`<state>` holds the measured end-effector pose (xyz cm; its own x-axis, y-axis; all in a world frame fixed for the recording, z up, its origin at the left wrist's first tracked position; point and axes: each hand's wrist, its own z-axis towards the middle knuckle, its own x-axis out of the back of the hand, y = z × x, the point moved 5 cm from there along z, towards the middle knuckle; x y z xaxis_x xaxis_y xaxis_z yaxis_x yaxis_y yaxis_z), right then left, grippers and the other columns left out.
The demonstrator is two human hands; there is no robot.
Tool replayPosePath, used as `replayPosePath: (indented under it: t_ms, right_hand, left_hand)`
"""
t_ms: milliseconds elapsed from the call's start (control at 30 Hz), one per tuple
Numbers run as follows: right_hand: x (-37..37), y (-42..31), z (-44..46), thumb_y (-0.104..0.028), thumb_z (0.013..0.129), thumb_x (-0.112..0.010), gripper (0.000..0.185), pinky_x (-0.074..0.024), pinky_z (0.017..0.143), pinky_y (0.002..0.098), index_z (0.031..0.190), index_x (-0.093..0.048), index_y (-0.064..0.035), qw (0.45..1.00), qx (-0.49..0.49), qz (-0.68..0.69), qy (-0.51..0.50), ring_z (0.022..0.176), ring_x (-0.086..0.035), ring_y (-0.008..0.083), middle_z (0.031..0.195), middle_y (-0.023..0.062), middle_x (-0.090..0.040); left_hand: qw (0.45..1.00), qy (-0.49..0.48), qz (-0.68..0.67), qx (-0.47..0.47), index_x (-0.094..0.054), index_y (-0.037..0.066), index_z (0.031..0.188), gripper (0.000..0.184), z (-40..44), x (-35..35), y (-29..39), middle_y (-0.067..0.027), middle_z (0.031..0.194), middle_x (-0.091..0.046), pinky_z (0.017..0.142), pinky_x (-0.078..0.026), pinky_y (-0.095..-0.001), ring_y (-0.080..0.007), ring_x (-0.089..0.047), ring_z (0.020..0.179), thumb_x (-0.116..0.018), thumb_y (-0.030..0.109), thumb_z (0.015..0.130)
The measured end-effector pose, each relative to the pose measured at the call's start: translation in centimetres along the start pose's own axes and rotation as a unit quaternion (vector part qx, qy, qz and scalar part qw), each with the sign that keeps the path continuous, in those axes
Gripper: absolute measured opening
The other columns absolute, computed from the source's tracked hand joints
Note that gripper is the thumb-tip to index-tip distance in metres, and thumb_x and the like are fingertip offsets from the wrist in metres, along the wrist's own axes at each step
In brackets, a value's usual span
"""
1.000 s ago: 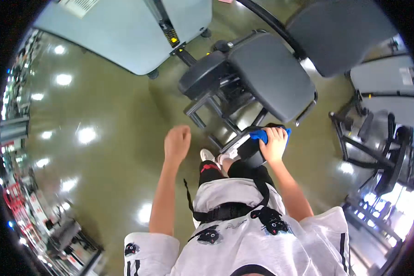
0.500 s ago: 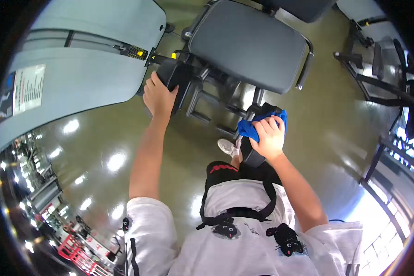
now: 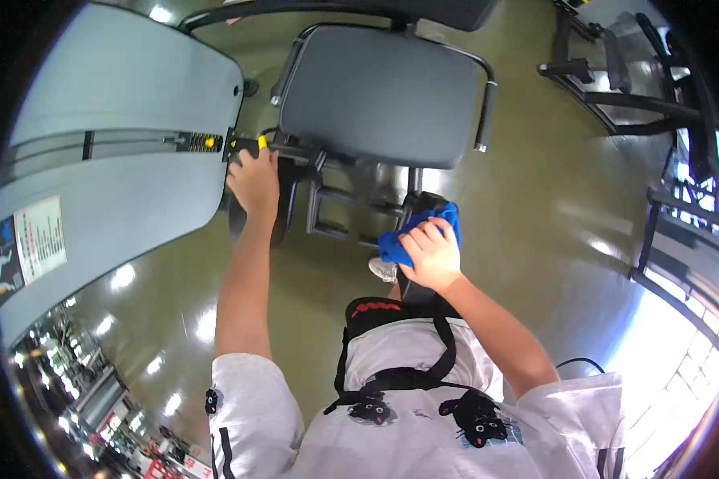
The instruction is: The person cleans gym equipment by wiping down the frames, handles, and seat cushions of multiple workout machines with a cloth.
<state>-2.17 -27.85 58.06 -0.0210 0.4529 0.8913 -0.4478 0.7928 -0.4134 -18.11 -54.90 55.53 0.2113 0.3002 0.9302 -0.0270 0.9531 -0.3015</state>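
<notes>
My left hand (image 3: 254,185) lies over a black pad (image 3: 292,180) beside the grey weight-stack housing, its fingers apart. Close to its fingertips is a yellow-tipped lever (image 3: 263,142). My right hand (image 3: 433,257) is closed on a bunched blue cloth (image 3: 449,222), pressing it against another black pad (image 3: 425,203). This second pad stands in front of the seat (image 3: 379,96), close to my legs, and cloth and hand cover part of it.
The grey housing (image 3: 120,184) fills the left side, with an instruction placard (image 3: 40,243) and a weight stack with a yellow pin (image 3: 209,143). A handle (image 3: 486,116) flanks the seat. Another exercise machine (image 3: 615,100) stands at the right. Frame bars (image 3: 327,231) sit low near my shoe (image 3: 383,269).
My left hand has shifted from gripping the pad's side to lying near the yellow-tipped lever, fingers more spread. My right hand still holds the cloth on its pad. The view has shifted.
</notes>
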Motion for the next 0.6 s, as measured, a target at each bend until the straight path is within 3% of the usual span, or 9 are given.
replayPosePath:
  t_ms: [200, 300, 400, 600]
  right_hand:
    - [0.6, -0.2, -0.1, -0.026, 0.053, -0.073, 0.039, -0.0364, 0.094, 0.041, 0.085, -0.056, -0.0097, 1.0, -0.006, 0.011, 0.021, 0.091, -0.053, 0.0231, 0.083, 0.0037, -0.055]
    - [1.2, -0.5, -0.5, -0.025, 0.06, -0.068, 0.034, -0.0359, 0.095, 0.0401, 0.088, -0.057, -0.0081, 1.0, -0.013, 0.008, 0.002, 0.092, -0.053, 0.0226, 0.086, 0.0048, -0.057]
    - [1.6, -1.3, -1.5, -0.024, 0.057, -0.072, 0.035, -0.0347, 0.096, 0.0397, 0.085, -0.058, -0.0081, 0.999, -0.048, -0.001, 0.015, 0.092, -0.051, 0.0227, 0.083, 0.0046, -0.055]
    - [0.1, -6.9, -9.9, -0.012, 0.062, -0.067, 0.03, -0.0305, 0.103, 0.0403, 0.091, -0.062, -0.0099, 0.988, -0.131, 0.081, 0.031, 0.111, -0.049, 0.0231, 0.101, 0.0061, -0.06]
  left_hand:
    - [0.997, -0.074, 0.024, 0.027, -0.061, 0.018, 0.1, 0.026, 0.2, -0.3, 0.0, -0.0111, 0.095, -0.054, 0.064, -0.047, -0.0457, -0.0327, -0.058, 0.081, -0.047, 0.039, 0.091]
    - [0.997, -0.073, 0.019, 0.031, -0.062, 0.015, 0.096, 0.032, 0.0, -0.3, -0.2, -0.0092, 0.096, -0.054, 0.067, -0.048, -0.0429, -0.0298, -0.056, 0.088, -0.047, 0.042, 0.09]
    - [0.998, -0.061, 0.025, 0.015, -0.062, 0.014, 0.096, 0.032, 0.0, -0.5, -0.5, -0.0096, 0.097, -0.054, 0.069, -0.048, -0.0427, -0.0291, -0.056, 0.09, -0.047, 0.042, 0.09]
    - [0.994, -0.081, -0.057, -0.042, -0.059, 0.014, 0.097, 0.022, -0.2, -1.2, -1.5, -0.0128, 0.099, -0.053, 0.073, -0.047, -0.0439, -0.0332, -0.056, 0.093, -0.051, 0.033, 0.088]
